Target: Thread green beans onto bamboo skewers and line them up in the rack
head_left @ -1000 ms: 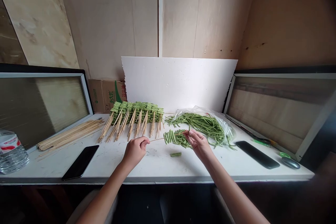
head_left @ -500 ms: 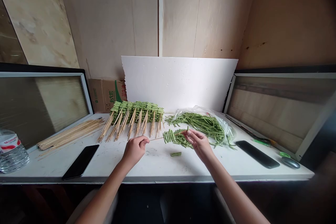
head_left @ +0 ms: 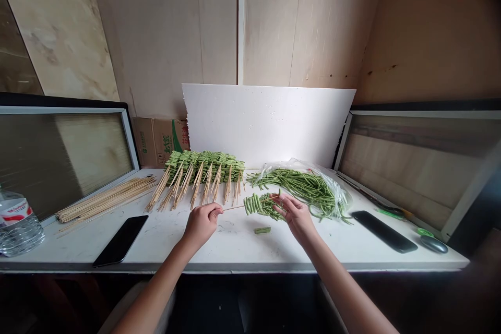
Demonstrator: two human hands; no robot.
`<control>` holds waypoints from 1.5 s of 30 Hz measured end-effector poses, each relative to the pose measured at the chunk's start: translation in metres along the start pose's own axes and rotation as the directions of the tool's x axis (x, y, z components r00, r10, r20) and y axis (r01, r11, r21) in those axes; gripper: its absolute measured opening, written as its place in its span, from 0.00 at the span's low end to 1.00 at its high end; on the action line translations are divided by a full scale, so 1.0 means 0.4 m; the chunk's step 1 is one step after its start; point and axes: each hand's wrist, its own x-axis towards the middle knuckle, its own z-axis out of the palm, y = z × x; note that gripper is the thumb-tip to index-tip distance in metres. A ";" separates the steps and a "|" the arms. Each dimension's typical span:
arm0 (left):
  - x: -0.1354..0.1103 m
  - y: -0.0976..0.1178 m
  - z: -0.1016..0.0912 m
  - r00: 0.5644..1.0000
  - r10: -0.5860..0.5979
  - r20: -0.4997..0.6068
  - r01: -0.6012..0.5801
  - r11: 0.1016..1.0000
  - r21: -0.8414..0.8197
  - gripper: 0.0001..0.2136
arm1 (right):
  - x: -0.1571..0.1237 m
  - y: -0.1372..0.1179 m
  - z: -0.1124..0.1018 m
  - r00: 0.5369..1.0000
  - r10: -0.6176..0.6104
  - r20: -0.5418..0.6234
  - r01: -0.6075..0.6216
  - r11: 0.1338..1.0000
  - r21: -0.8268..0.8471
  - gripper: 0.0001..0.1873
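My left hand [head_left: 202, 223] is closed around the blunt end of a thin bamboo skewer [head_left: 234, 207], held level above the table. Several short pieces of green bean [head_left: 252, 204] are threaded side by side along its middle. At the skewer's far end, my right hand [head_left: 296, 215] pinches a green bean piece [head_left: 279, 194] between thumb and fingers, close to the tip. Behind the skewer lies a heap of cut green bean pieces [head_left: 271, 210], partly hidden by my right hand. One short bundle of bean pieces [head_left: 262, 230] rests on the table nearer to me.
Finished bean skewers [head_left: 205, 162] are stacked at the back left, sticks facing me. Loose bamboo skewers [head_left: 105, 197] lie left of them. Long green beans [head_left: 297, 183] spill from a plastic bag. A phone [head_left: 121, 240], a bottle [head_left: 18, 224], a black slab [head_left: 384, 230] and a mouse [head_left: 433, 243] flank the work.
Both hands and the skewer stay almost in place. The view has shifted very slightly; no bean piece has visibly been added or let go.
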 end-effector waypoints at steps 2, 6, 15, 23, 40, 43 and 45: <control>0.000 0.001 -0.002 1.000 -0.001 0.007 0.001 1.000 0.000 0.12 | -0.004 0.000 0.006 1.000 0.004 0.007 -0.004 1.000 -0.008 0.17; -0.002 0.005 -0.001 1.000 -0.007 0.013 0.007 1.000 0.003 0.11 | -0.010 0.011 0.017 1.000 0.004 0.006 -0.004 1.000 -0.002 0.16; -0.005 0.026 0.008 1.000 0.001 0.006 -0.001 1.000 -0.028 0.11 | -0.031 0.066 0.044 0.998 0.035 0.048 -0.031 0.996 -0.085 0.16; 0.009 -0.007 -0.005 0.996 -0.077 -0.039 0.077 0.997 -0.003 0.12 | -0.014 0.053 -0.022 0.917 -0.143 0.372 0.370 0.650 -0.664 0.09; 0.005 -0.016 0.004 0.997 -0.074 -0.028 0.073 0.997 -0.020 0.13 | 0.001 0.069 -0.043 0.924 -0.227 0.308 0.383 0.544 -0.747 0.04; 0.007 -0.018 0.005 0.996 -0.082 -0.028 0.081 0.996 -0.042 0.13 | 0.019 0.046 -0.055 0.965 -0.219 0.146 0.258 0.680 -0.686 0.10; 0.007 -0.016 0.005 0.996 -0.088 -0.022 0.087 0.995 -0.057 0.13 | 0.028 0.033 -0.060 0.989 -0.147 0.033 0.139 0.807 -0.574 0.15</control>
